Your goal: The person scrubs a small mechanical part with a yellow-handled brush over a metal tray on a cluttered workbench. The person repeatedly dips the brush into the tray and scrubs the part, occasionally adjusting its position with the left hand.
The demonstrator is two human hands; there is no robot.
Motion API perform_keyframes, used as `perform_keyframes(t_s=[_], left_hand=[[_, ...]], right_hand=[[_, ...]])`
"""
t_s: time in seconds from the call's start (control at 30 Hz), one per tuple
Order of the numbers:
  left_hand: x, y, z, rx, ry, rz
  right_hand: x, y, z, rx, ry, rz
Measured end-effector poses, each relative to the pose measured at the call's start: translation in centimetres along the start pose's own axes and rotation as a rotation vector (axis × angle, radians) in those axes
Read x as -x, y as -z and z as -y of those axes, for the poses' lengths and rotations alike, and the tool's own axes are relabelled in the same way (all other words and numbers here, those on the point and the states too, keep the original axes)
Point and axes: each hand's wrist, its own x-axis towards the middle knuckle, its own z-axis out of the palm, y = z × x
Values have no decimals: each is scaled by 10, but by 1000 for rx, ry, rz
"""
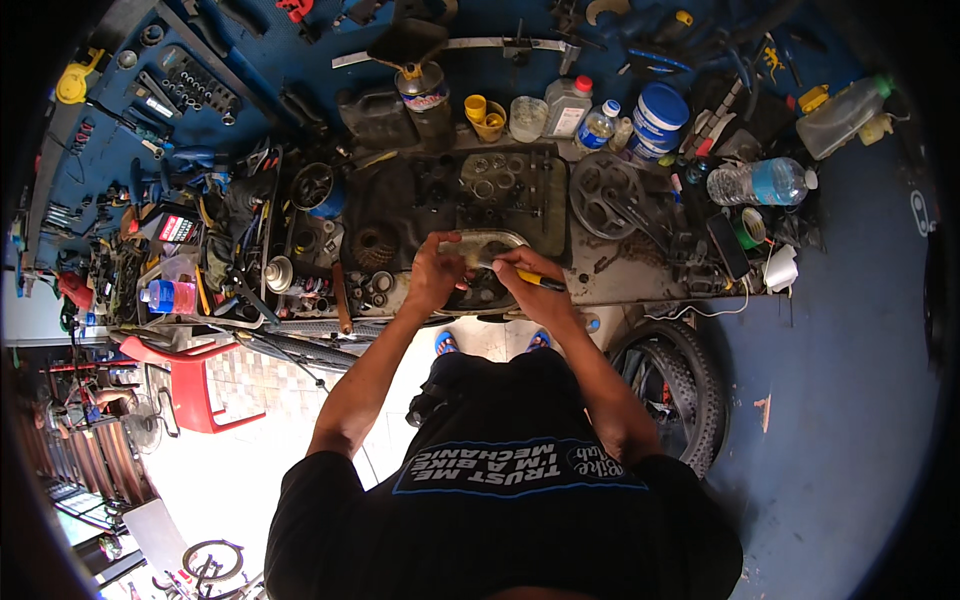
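Observation:
Over a shallow metal tray (512,238) at the bench's front edge, both my hands work close together. My right hand (532,288) is closed around a tool with a yellow and black handle (545,282); its working end points left into the tray and is too dim to name. To its left, my left hand (436,272) has curled fingers at the tray's left side. Anything small between them cannot be made out. Dark parts lie in the tray below my hands. Just behind my left hand sits a stack of bicycle sprockets (375,246).
A dark mat (400,180) with rings and small parts lies behind the tray. A crankset (606,195) is on the right, near a water bottle (762,182). Bottles and a blue-and-white tub (660,115) stand at the back. Bicycle tyres (690,390) lean below the bench.

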Motion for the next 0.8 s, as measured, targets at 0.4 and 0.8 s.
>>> perform_keyframes(t_s=[0.4,0.8], left_hand=[[-7,-3,2,296,62,-52],[7,-8,-4,392,204,-109]], right_hand=[[8,3,-9,47,18,-115],[26,2,2,-6,80,-39]])
